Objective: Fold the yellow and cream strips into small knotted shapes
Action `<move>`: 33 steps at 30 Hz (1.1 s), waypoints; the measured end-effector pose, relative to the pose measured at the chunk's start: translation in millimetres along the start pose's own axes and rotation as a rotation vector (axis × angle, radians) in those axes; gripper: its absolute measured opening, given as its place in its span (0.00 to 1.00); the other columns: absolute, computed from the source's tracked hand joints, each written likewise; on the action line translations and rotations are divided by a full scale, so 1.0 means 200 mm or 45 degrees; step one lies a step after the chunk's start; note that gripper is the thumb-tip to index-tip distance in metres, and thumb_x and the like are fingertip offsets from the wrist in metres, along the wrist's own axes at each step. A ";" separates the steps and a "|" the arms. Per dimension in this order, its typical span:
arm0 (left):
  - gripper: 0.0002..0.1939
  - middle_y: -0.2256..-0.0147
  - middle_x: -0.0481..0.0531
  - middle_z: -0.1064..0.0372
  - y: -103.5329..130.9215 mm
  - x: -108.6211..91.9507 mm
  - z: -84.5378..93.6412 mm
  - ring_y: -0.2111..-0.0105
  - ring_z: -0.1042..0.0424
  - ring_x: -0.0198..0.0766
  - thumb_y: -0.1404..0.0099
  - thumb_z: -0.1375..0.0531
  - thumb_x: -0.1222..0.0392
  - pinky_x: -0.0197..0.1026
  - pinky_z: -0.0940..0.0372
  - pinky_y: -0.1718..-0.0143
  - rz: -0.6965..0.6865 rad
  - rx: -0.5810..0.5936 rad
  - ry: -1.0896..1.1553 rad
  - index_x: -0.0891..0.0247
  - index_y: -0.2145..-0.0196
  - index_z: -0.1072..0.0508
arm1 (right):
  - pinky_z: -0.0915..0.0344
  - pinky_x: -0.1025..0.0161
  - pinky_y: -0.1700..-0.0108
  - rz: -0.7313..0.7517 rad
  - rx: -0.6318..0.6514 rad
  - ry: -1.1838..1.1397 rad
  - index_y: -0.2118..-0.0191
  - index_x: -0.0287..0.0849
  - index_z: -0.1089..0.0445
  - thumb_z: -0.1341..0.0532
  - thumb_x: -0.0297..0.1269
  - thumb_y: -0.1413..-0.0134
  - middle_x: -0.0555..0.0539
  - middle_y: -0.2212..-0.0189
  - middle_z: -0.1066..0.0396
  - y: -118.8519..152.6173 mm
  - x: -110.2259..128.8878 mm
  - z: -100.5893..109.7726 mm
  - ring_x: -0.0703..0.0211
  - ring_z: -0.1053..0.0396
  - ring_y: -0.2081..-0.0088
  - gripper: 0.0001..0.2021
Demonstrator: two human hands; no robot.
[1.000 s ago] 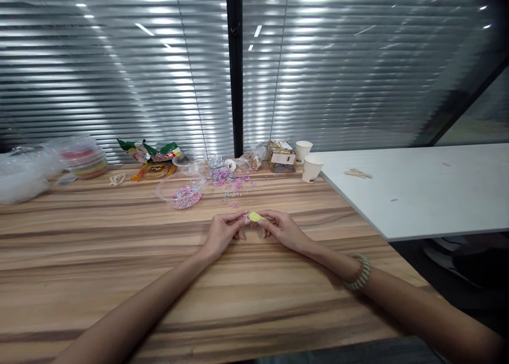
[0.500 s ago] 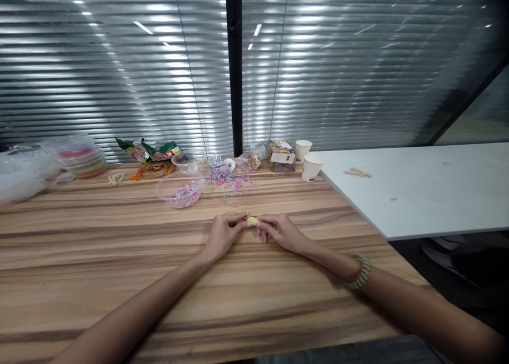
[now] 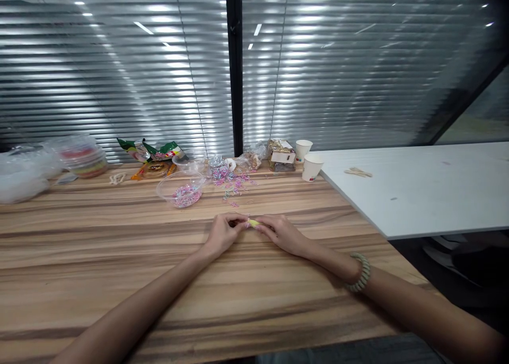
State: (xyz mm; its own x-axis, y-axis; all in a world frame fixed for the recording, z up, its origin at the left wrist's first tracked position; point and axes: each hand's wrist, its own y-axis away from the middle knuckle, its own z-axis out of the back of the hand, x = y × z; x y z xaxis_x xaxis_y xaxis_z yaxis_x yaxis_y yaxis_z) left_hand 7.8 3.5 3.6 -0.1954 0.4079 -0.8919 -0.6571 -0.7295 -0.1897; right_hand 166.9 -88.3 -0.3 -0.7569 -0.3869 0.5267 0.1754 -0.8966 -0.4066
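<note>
Between my two hands, just above the wooden table [image 3: 191, 279], is a small yellow piece [image 3: 253, 223] with pinkish-white bits at its left end; its exact kind is too small to tell. My left hand [image 3: 223, 232] pinches the left end between thumb and forefinger. From the other side, my right hand [image 3: 281, 232] grips the right end with thumb and fingers, covering part of it. Beyond the hands lie loose pink, purple and teal clips or links [image 3: 234, 186]. More of these small pieces fill part of a clear plastic bowl [image 3: 163, 190].
Along the back stand two paper cups [image 3: 312, 168], a small box [image 3: 282, 154], a green snack bag [image 3: 147, 151], an orange packet [image 3: 154, 169] and stacked lidded tubs [image 3: 81, 160]. Plastic bags [image 3: 22, 178] lie far left. Wooden sticks [image 3: 358, 172] rest on the adjoining white table [image 3: 437, 194].
My right fingers have closed in further over the yellow piece, so less of it shows. The lower right fingers have tucked in. My left hand has hardly moved.
</note>
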 end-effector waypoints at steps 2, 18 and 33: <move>0.10 0.71 0.55 0.26 0.00 0.01 0.00 0.70 0.30 0.40 0.49 0.40 0.58 0.38 0.38 0.69 0.040 -0.007 0.031 0.67 0.71 0.25 | 0.40 0.63 0.64 0.047 -0.005 0.057 0.60 0.40 0.34 0.52 0.35 0.42 0.44 0.67 0.31 0.00 -0.01 0.00 0.59 0.35 0.66 0.11; 0.14 0.64 0.54 0.30 0.01 -0.01 -0.01 0.66 0.32 0.37 0.45 0.42 0.55 0.38 0.38 0.63 -0.165 0.152 -0.066 0.64 0.62 0.29 | 0.39 0.62 0.61 0.003 -0.008 0.117 0.62 0.40 0.32 0.53 0.33 0.41 0.43 0.66 0.29 0.01 -0.04 -0.02 0.58 0.33 0.64 0.12; 0.14 0.68 0.51 0.28 0.00 -0.06 -0.01 0.66 0.32 0.36 0.39 0.49 0.55 0.37 0.40 0.62 -0.242 0.206 -0.182 0.64 0.69 0.26 | 0.47 0.69 0.76 -0.309 -0.148 -0.461 0.79 0.39 0.40 0.50 0.39 0.44 0.53 0.84 0.43 -0.02 -0.03 -0.01 0.67 0.44 0.80 0.15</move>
State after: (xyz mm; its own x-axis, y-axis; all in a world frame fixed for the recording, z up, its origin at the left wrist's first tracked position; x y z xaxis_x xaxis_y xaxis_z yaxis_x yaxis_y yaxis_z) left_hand 10.5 -2.5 12.7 -0.1506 0.6109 -0.7772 -0.7973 -0.5399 -0.2699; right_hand 170.4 -82.3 -3.5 -0.4946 -0.2371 0.8362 -0.0679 -0.9486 -0.3091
